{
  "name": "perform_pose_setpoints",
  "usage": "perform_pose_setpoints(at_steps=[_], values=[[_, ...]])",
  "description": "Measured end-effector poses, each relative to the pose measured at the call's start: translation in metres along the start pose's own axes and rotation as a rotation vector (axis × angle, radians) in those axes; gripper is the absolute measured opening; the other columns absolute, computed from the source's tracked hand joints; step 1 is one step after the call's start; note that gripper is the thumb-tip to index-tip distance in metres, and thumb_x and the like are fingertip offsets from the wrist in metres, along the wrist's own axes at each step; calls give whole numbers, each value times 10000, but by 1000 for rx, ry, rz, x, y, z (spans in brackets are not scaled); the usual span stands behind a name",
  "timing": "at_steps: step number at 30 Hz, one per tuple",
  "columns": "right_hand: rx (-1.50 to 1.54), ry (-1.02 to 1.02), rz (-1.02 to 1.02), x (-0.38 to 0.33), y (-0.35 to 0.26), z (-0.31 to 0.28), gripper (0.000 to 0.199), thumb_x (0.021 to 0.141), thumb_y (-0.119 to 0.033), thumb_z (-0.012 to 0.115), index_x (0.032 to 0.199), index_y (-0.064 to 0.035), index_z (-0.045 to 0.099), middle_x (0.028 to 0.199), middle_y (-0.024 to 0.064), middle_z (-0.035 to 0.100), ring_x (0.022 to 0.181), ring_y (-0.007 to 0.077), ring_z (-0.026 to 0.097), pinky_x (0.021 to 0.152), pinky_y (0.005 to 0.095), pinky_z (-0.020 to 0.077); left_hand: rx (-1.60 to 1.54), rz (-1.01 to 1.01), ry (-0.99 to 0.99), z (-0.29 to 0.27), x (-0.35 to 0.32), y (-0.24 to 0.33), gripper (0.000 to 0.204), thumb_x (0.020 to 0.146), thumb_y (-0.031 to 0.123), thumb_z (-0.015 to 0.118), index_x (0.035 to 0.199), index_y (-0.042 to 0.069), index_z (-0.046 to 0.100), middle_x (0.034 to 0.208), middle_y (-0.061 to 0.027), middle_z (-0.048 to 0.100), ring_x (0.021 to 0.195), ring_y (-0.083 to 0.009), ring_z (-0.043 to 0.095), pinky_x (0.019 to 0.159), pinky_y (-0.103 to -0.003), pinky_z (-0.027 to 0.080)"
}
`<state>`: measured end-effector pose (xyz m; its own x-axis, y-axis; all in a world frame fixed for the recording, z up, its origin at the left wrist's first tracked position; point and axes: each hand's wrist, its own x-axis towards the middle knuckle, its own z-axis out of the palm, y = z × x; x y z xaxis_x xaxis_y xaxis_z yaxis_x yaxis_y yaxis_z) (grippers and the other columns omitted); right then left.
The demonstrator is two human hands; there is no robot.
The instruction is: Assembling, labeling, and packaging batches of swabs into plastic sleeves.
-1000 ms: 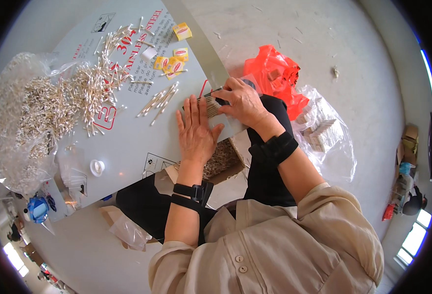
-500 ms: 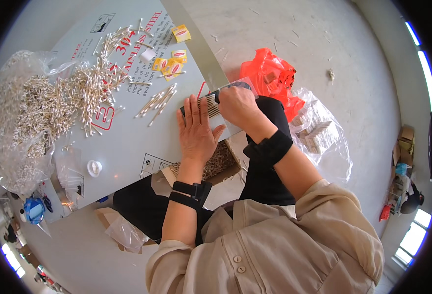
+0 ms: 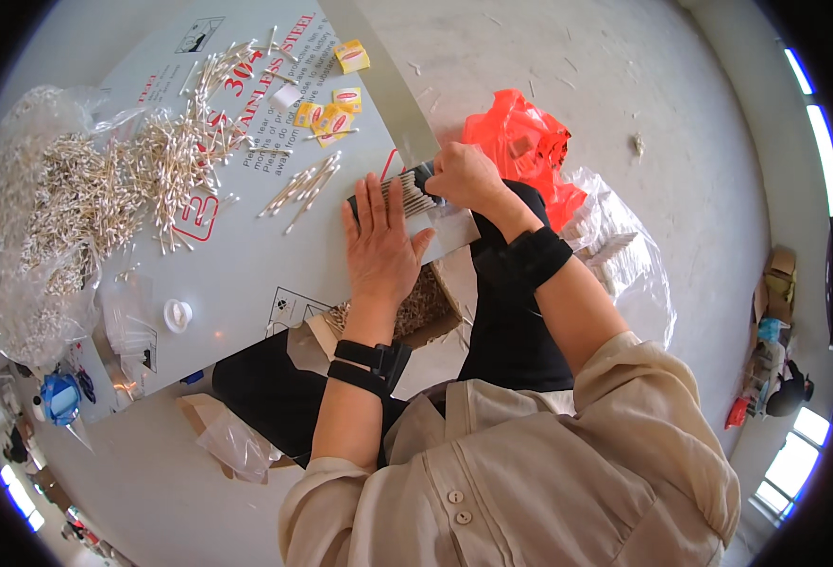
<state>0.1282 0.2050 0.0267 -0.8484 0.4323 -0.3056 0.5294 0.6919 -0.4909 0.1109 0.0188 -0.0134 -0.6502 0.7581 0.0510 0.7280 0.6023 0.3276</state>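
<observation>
My left hand (image 3: pixel 379 246) lies flat with its fingers stretched over a small packet of cotton swabs (image 3: pixel 409 196), pressing it against the table near its right edge. The packet looks like clear plastic with dark printed parts, and the swabs in it lie side by side in a row. At its right end my right hand (image 3: pixel 467 176) is closed, gripping that end; the fingertips are hidden beneath the fist. Several loose cotton swabs (image 3: pixel 303 189) lie just left of my left hand.
A large clear bag (image 3: pixel 20 227) spills a heap of swabs (image 3: pixel 91 203) across the table's left. Small yellow packets (image 3: pixel 331 123) and a white round lid (image 3: pixel 178 316) lie on the table. Below its edge stands an open cardboard box (image 3: pixel 440 326). A red plastic bag (image 3: pixel 520 142) is at right.
My right fist has shifted slightly away from me along the packet's end, and the clear film that showed beyond it is out of sight. My left hand stays pressed in place.
</observation>
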Motion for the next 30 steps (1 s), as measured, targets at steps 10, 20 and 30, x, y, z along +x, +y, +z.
perform_pose_setpoints(at_steps=[10, 20, 30], values=[[8, -9, -7, -1, 0, 2, 266, 653, -200, 613, 775, 24, 689, 792, 249, 669, 788, 420, 659, 718, 472, 523, -17, -8, 33, 6, 5, 7, 826, 931, 483, 536, 1546, 70, 172, 1592, -213, 178, 1480, -377, 143, 1185, -535, 108], [-33, 93, -41, 4, 2, 14, 204, 641, -195, 625, 682, 4, 654, 712, 222, 634, 709, 398, 639, 625, 463, 509, -24, 2, 6, 8, 12, 16, 828, 924, 469, 550, 1536, 43, 191, 1593, -208, 179, 1481, -376, 147, 1183, -533, 126], [-40, 123, -38, -7, -3, 12, 175, 633, -178, 627, 678, -12, 660, 706, 202, 650, 719, 396, 647, 645, 466, 519, -72, 20, 40, 8, 13, 23, 824, 917, 447, 574, 1512, -4, 223, 1572, -221, 229, 1479, -371, 169, 1172, -539, 157]])
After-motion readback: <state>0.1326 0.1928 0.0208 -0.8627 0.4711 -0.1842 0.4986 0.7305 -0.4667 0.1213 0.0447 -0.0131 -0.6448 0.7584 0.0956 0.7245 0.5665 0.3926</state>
